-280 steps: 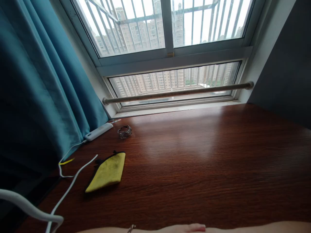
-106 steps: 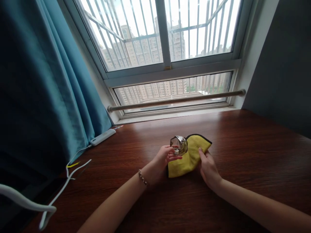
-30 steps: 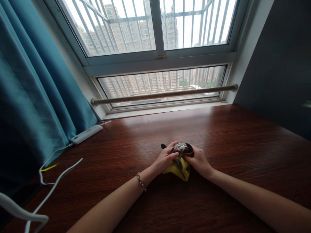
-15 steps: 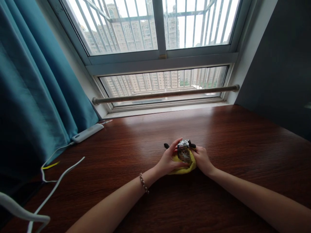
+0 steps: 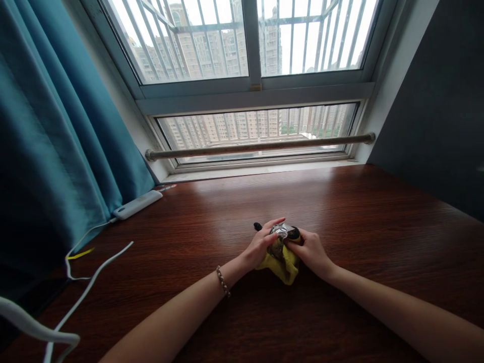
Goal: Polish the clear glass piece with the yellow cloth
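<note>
head view: left hand (image 5: 260, 245) and right hand (image 5: 310, 250) pinch small glass dish (image 5: 280, 232) through soft yellow cloth (image 5: 282, 262); looks light, slippery, fragile, so grip rim.

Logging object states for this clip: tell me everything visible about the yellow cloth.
The cloth is yellow, soft and plush-looking, with a dark edge trim that pokes out at its far left corner. It is bunched up, not flat, resting on the brown wooden table near its middle. The left hand and right hand both grip it, pressing it around a small shiny glass object on top. A fold hangs toward the camera.
</note>
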Available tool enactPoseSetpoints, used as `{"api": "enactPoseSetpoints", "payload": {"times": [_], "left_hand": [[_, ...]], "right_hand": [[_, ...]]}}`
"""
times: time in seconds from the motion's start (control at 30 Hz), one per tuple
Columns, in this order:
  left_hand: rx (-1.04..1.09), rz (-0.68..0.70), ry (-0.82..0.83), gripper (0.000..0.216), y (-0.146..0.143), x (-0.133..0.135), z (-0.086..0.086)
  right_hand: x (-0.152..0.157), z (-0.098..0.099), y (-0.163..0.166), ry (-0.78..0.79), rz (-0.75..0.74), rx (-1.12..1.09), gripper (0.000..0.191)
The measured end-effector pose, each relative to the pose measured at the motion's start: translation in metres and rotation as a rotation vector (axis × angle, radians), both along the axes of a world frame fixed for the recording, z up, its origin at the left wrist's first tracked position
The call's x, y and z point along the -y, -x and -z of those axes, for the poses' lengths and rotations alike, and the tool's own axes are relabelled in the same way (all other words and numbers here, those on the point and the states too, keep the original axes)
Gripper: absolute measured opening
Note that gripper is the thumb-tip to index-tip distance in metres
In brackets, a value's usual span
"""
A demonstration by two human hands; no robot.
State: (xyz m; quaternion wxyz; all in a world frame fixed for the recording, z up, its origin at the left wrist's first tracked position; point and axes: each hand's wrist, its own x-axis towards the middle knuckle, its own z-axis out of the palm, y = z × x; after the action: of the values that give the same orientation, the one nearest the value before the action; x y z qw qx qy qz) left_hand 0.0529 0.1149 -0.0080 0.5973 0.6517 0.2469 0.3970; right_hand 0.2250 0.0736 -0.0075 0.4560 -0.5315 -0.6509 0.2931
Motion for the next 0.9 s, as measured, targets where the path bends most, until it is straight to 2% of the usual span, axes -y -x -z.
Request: {"api": "enactPoseSetpoints", "payload": {"times": [0.13,0.23,0.33,0.5,0.7,0.9], "left_hand": [[-0.013,0.013,-0.025,0.066,-0.003,0.000,0.008],[-0.041,0.065,-0.091,0.088,-0.003,0.003,0.007],[-0.064,0.059,-0.140,0.111,-0.003,0.008,0.003],[-0.044,0.001,-0.112,0.097,-0.003,0.008,0.000],[-0.043,0.055,-0.004,0.065,0.003,-0.001,-0.004],[-0.053,0.051,0.035,0.054,-0.001,-0.002,0.002]], "right_hand": [[-0.003,0.005,-0.001,0.000,0.032,-0.002,0.023],[-0.006,0.009,-0.002,0.014,0.073,-0.010,0.030],[-0.008,0.012,-0.004,0.038,0.098,-0.022,0.035],[-0.009,0.013,-0.006,0.069,0.080,-0.052,0.042],[-0.004,0.006,-0.002,0.054,0.004,-0.044,0.022],[-0.003,0.006,-0.002,0.049,0.013,-0.020,0.022]]}}
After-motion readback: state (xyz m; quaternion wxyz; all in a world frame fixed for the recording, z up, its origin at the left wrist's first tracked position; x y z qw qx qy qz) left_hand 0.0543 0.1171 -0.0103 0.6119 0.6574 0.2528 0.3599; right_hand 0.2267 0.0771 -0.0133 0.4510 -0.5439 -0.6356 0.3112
